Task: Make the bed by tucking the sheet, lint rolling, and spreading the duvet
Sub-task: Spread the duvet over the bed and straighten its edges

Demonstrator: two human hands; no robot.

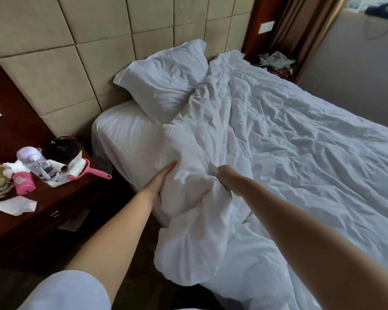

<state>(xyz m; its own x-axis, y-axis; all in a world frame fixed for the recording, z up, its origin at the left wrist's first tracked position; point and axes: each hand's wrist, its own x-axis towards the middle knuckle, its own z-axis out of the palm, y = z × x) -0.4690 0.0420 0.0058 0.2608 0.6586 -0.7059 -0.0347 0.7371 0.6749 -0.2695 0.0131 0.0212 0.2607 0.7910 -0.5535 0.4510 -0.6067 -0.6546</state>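
A crumpled white duvet [289, 139] covers most of the bed, with one bunched corner lifted at the near left side. My left hand [160, 182] holds that bunch from the left, thumb under and fingers along the cloth. My right hand [227, 179] grips a fold of the same bunch from the right, its fingers buried in the fabric. The white fitted sheet [126, 139] shows over the mattress corner near the headboard. A white pillow [164, 79] leans on the headboard. A pink lint roller [87, 172] lies on the nightstand at left.
The dark wood nightstand [61, 204] at left carries a clear water bottle [37, 163], a pink pouch [23, 183], paper sheets and a black object. A padded beige headboard [76, 52] lines the wall. Crumpled items [276, 60] sit by the curtain on the far side.
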